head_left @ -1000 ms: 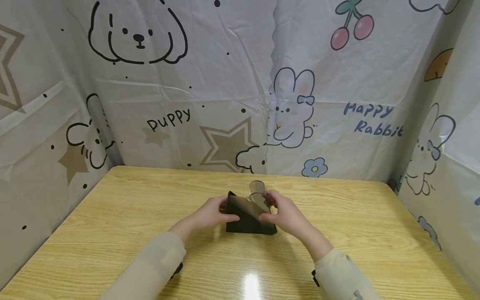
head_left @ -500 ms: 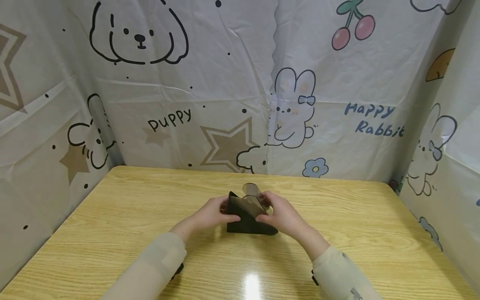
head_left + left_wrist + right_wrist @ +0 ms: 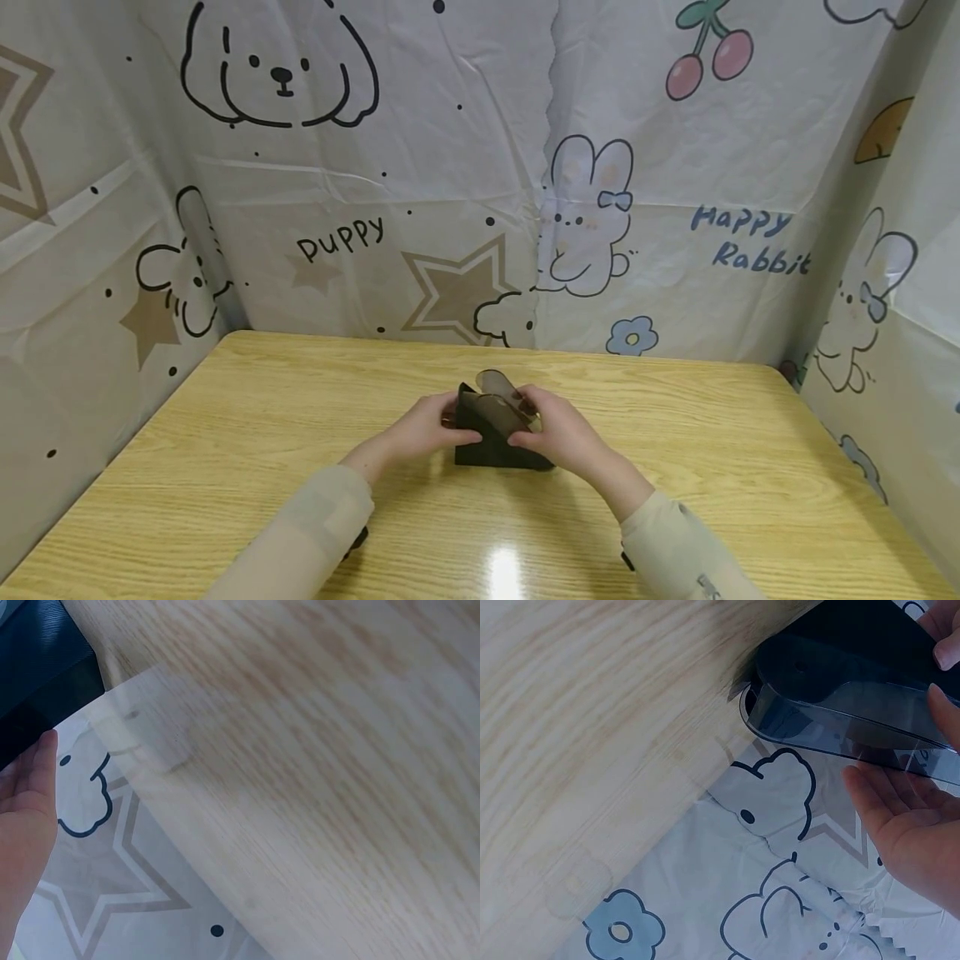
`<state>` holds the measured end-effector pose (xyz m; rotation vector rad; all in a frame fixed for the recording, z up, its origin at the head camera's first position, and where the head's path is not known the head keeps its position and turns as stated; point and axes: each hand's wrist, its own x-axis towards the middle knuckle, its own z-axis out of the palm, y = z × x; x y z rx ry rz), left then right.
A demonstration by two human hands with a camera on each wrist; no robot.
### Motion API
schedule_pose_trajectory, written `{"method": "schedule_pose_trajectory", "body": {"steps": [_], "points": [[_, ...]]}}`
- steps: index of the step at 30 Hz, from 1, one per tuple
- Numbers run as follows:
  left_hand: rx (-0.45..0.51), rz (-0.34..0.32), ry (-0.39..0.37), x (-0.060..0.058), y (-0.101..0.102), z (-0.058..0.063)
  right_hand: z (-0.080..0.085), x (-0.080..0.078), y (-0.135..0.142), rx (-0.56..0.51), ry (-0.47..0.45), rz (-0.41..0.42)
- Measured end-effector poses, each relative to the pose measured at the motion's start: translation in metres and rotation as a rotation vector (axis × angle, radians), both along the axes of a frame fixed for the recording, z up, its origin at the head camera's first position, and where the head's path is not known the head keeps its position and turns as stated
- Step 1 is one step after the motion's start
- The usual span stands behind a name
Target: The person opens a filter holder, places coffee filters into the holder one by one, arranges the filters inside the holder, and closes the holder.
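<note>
A black wedge-shaped box (image 3: 483,454) stands on the table in the head view, its top sloping down to the right. My left hand (image 3: 429,425) grips its left end, thumb on the near side and fingers behind. A smoky clear cover (image 3: 495,383) with rounded ends is joined to or resting against the box, leaning over its top. My right hand (image 3: 566,425) pinches the cover at the right, thumb in front, fingers on the far side. The right wrist view shows the cover (image 3: 802,724) lying along the dark body, fingers under it. What the box contains is hidden.
The wooden table (image 3: 225,467) extends around both forearms. Behind it and at both sides hangs a pale printed cloth (image 3: 450,167) with cartoon animals. The table's far edge lies a short way behind the box.
The smoky cover has swung left and down towards the box, and my right hand has moved slightly left with it. My left hand and the black box stay nearly still.
</note>
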<state>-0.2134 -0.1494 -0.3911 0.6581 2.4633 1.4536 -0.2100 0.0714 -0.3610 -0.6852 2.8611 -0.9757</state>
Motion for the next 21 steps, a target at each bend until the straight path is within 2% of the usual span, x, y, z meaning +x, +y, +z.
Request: {"method": "schedule_pose_trajectory", "body": {"steps": [21], "points": [[-0.003, -0.007, -0.003, -0.0003, -0.0003, 0.0003, 0.0, 0.0009, -0.0072, 0.063, 0.017, 0.028]]}}
